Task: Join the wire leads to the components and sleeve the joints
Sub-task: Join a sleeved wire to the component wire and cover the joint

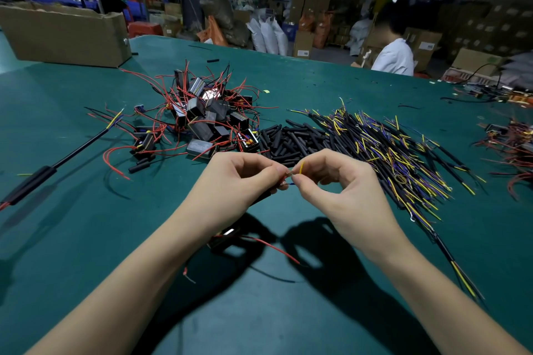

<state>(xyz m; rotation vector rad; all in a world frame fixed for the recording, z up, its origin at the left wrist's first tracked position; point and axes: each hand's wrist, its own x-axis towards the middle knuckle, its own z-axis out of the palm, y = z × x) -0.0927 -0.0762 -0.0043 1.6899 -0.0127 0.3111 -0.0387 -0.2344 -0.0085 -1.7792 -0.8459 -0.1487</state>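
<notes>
No readable text anywhere — labels on the stacked cartons [424,46] behind the table [86,239] too blurred to make out. Pale sticker on the carton [303,45] beyond the table's far edge — illegible. Components [207,115] on the table with no legible marking.

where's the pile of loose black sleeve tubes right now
In the head view, the black sleeve tubes lie at table centre, just beyond both hands, between the heap of black components with red leads on the left and the yellow-and-blue wire bundle on the right.
</notes>
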